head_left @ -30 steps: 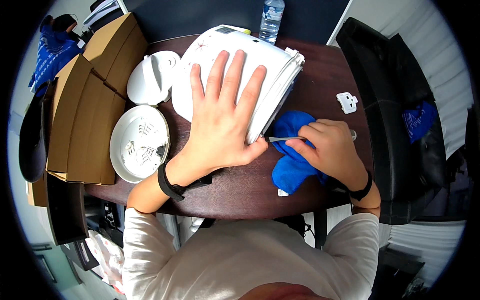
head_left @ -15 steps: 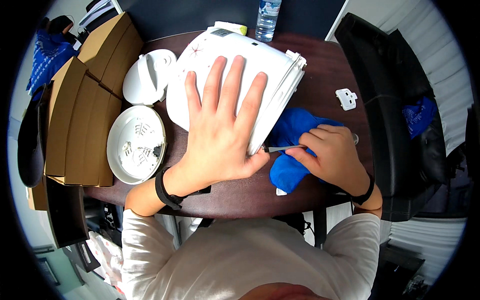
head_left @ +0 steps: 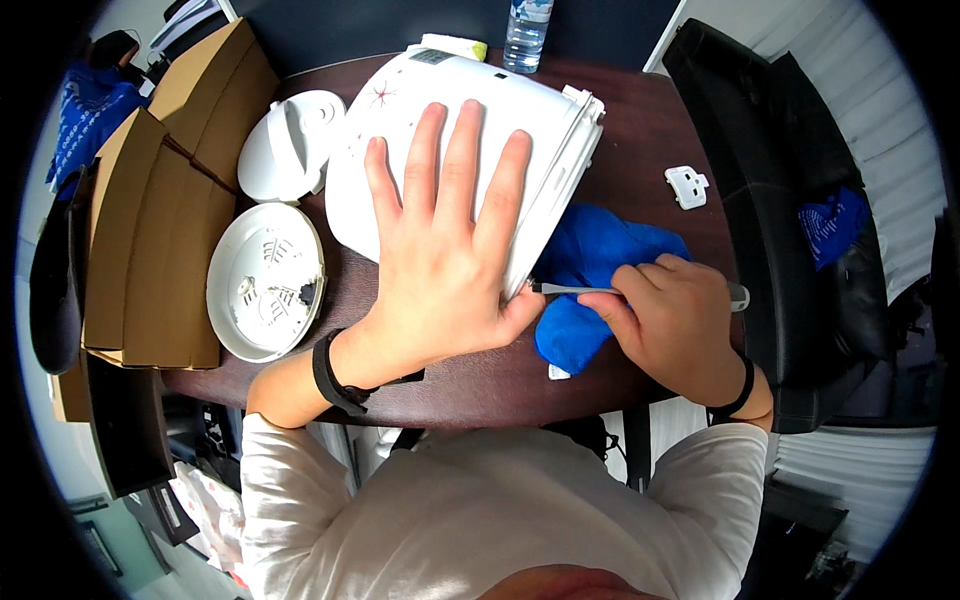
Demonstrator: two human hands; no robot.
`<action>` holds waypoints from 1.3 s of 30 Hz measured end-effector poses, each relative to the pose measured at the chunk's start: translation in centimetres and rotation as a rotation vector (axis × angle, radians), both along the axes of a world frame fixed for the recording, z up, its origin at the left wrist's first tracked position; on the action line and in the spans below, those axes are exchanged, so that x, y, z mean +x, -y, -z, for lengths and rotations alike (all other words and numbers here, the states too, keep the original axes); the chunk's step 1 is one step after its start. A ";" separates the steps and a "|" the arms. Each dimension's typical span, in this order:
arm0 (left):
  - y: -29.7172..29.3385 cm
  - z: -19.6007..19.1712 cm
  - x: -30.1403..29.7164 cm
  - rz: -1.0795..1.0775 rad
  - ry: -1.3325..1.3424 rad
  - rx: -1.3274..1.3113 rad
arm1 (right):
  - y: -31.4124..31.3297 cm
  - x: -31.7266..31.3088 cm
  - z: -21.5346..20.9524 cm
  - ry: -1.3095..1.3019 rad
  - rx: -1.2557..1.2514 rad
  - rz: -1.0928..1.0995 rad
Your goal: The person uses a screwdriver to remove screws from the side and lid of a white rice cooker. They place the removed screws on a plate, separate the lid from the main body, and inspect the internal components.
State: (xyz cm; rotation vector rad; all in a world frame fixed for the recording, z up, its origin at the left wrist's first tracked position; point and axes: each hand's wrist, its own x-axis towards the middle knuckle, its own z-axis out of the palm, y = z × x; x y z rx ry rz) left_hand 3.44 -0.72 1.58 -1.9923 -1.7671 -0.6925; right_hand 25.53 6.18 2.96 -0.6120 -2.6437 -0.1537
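Note:
A white appliance housing (head_left: 400, 130), possibly a rice cooker body, lies on its side on the dark wooden table. My left hand (head_left: 450, 230) presses flat on it with fingers spread; its thumb is at the near lower corner. My right hand (head_left: 670, 315) grips a screwdriver (head_left: 580, 290), thumb along the shaft. The grey handle end sticks out past the hand. The screwdriver's tip meets that lower corner beside my left thumb; the exact contact point is too small to make out. A blue cloth (head_left: 615, 250) lies beneath the screwdriver and my right hand.
Left of the housing are a round white base (head_left: 262, 335) with vents and a white lid (head_left: 315, 125), beside cardboard boxes (head_left: 150, 240). A small white plastic part (head_left: 687, 187) lies to the right. A water bottle (head_left: 526, 45) stands behind; a black sofa (head_left: 760, 200) borders the right.
My right hand has shifted slightly right and down and turned, so more of the screwdriver's handle end shows. My left hand stays on the housing. The whole view has shifted a little.

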 end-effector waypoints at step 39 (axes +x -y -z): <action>0.0 0.8 1.8 -0.057 0.025 0.061 | 0.6 0.3 2.0 -0.109 -0.490 -0.014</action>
